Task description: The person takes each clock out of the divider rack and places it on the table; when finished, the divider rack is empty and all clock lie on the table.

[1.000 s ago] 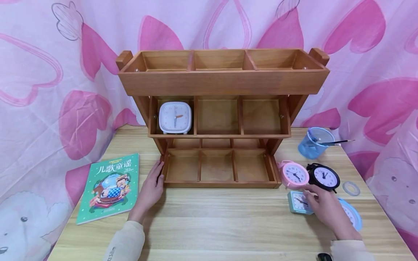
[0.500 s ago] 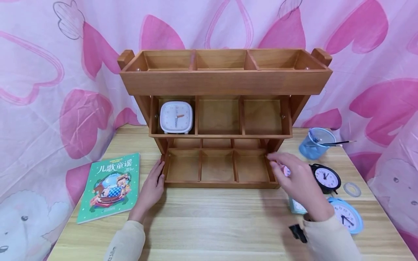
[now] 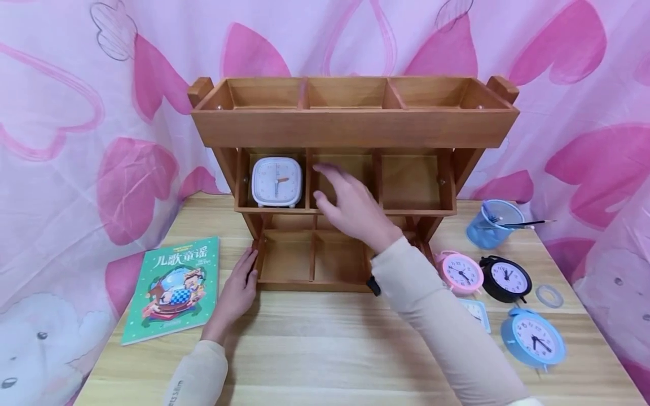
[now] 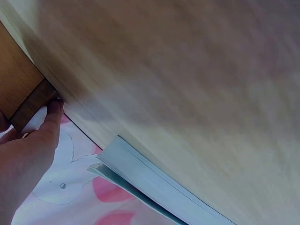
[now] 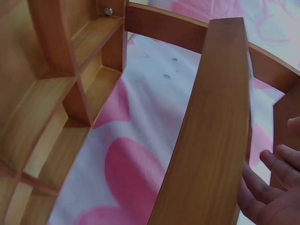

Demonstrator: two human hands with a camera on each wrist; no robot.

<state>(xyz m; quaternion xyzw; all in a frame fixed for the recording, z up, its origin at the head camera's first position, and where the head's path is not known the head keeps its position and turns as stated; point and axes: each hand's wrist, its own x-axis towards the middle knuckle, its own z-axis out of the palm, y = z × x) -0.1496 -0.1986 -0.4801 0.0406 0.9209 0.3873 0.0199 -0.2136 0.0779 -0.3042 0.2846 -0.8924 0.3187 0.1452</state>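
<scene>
A three-tier wooden shelf [image 3: 350, 128] stands on the table, each tier split into compartments. In its middle tier's left compartment sits a white square clock [image 3: 276, 182]. My right hand [image 3: 350, 206] is just right of that clock, in front of the middle compartment, fingers spread and holding nothing. The right wrist view shows the fingers of this hand [image 5: 272, 187] beside a wooden board. My left hand [image 3: 238, 290] rests against the lower left side of the shelf; in the left wrist view, the left hand [image 4: 37, 150] touches its bottom corner.
On the right are a pink clock [image 3: 461, 273], a black clock [image 3: 506, 278], a blue clock [image 3: 533, 338], a partly hidden teal clock [image 3: 476, 313], a clear ring [image 3: 549, 296] and a blue pen cup [image 3: 488, 231]. A green book [image 3: 175, 290] lies left. A pink-patterned curtain [image 3: 406, 39] hangs behind.
My right hand has moved from the clocks at right, up and left across the shelf, to the middle tier beside the white clock. The left hand stays against the shelf side.
</scene>
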